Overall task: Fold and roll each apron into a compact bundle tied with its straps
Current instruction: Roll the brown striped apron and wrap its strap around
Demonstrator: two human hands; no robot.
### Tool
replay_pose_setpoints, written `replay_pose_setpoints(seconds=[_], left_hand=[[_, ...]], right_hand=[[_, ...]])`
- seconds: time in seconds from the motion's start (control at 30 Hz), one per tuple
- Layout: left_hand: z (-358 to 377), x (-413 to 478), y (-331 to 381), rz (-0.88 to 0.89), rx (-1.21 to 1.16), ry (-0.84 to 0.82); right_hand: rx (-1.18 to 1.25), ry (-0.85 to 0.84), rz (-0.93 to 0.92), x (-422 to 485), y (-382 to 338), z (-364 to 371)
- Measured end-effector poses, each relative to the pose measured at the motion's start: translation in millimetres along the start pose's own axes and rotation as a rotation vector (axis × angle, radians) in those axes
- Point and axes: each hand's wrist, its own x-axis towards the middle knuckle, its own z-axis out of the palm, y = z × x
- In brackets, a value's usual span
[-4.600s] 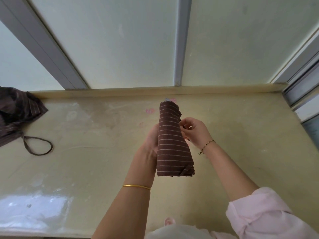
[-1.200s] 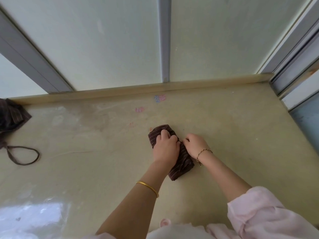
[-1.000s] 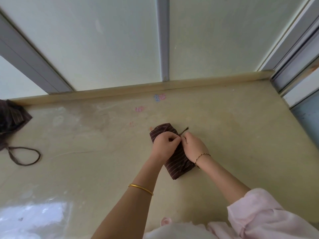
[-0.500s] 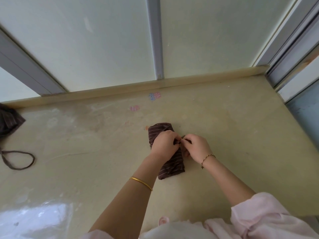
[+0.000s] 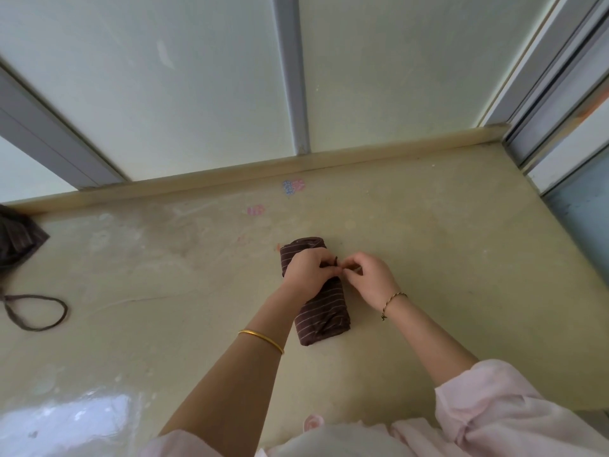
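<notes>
One rolled apron [image 5: 324, 311], one loose apron [image 5: 16, 239]; left hand [image 5: 308, 270], right hand [image 5: 369, 278] pinch strap [image 5: 336, 259].

A worn yellowish counter [image 5: 445, 258] meets pale frosted panels [image 5: 197, 94] framed in grey metal [image 5: 290, 77].

counter [image 5: 428, 258] holds rolled apron [image 5: 324, 319], loose apron [image 5: 16, 239].

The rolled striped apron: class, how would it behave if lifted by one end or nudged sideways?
The rolled apron is cloth, creased at its near end, so probably light and saggy if lifted. It looks flattened on the table, so it would likely slide, not roll. The left hand and right hand pinch the strap; unknotted, it may unroll.
</notes>
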Motion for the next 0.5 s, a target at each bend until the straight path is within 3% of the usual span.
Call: replay_pose_setpoints(seconds=[0.17,0.37,0.5], left_hand=[[-4.7,0.1,2.5,0.002,-0.018,-0.018],[-5.9,2.3,6.5,-0.059,-0.060,-0.047],[-13.0,4.4,11.2,-0.114,-0.140,-0.081]], right_hand=[[-0.015,-0.027,0.007,-0.5,0.0,3.7],[-0.042,0.086,0.059,0.7,1.2,5.7],[-0.102,0.156,-0.019,-8.0,-3.7,8.5]])
